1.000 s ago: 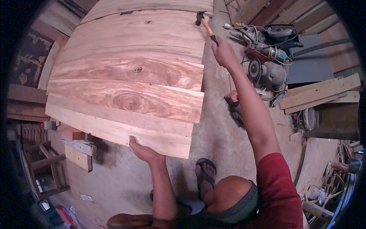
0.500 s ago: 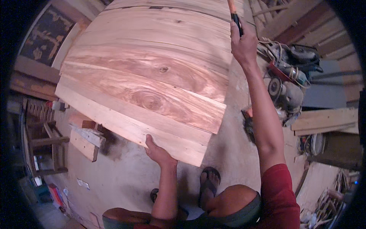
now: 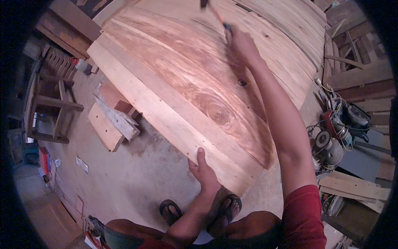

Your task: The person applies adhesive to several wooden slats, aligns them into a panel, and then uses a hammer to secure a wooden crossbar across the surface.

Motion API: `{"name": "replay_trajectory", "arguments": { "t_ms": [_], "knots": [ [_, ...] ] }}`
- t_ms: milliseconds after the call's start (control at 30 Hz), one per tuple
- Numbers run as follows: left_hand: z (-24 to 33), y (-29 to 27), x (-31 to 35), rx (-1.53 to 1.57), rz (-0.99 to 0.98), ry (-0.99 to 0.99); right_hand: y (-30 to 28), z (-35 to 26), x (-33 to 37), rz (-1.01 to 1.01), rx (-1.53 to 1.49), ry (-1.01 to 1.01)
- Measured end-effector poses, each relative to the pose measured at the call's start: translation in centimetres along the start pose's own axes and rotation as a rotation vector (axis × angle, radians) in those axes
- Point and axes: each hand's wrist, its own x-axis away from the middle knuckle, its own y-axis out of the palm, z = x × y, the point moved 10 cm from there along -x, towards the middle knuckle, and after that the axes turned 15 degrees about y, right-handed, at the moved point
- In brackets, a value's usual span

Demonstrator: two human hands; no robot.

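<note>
My right hand [image 3: 242, 45] grips the handle of a hammer [image 3: 216, 15]. Its dark head is at the top edge of the view, above the wooden boards. Below it spreads a wide panel of pale boards [image 3: 166, 97] laid side by side, with reddish grain and dark knots. Along the near side runs a lighter plank [image 3: 137, 93] with small dark marks. My left hand [image 3: 203, 172] holds the plank's near edge, thumb on top and fingers hidden underneath.
Wood blocks [image 3: 110, 122] lie on the concrete floor at left, beyond them a wooden frame [image 3: 58, 101] and a white bottle with a red cap [image 3: 81, 65]. Power tools with cords [image 3: 331, 141] crowd the right side. Cut boards [image 3: 352, 186] are stacked nearby.
My right hand has swung the hammer leftward over the boards, and its head has come into view. My left hand still holds the plank edge. The whole view has turned.
</note>
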Motion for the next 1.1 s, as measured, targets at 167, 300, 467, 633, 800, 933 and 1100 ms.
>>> {"name": "replay_trajectory", "arguments": {
  "t_ms": [167,300,467,633,800,933,1100],
  "knots": [
    [-0.3,-0.1,-0.3,-0.015,-0.035,0.016,1.2,-1.2,0.0,-0.105,0.079,0.036],
    [0.8,-1.2,-0.6,-0.147,0.019,-0.02,-1.2,-4.7,4.9,-0.026,-0.094,-0.003],
    [1.7,0.1,-0.6,-0.307,-0.169,-0.016,2.8,-4.1,6.6,-0.19,0.063,0.154],
    [5.6,-5.6,-1.2,-0.404,-0.136,-0.206,0.9,-8.1,6.0,-0.33,0.112,0.157],
    [10.7,-16.5,0.6,-0.512,-0.019,-0.319,-1.2,-12.8,12.4,-0.143,-0.19,0.235],
    [12.9,-21.4,3.8,-0.536,-0.053,-0.404,5.2,-8.4,12.7,-0.489,0.182,0.356],
    [20.0,-23.6,5.7,-0.611,-0.066,-0.535,0.3,-13.7,12.7,-0.31,-0.063,0.4]
  ]
}}
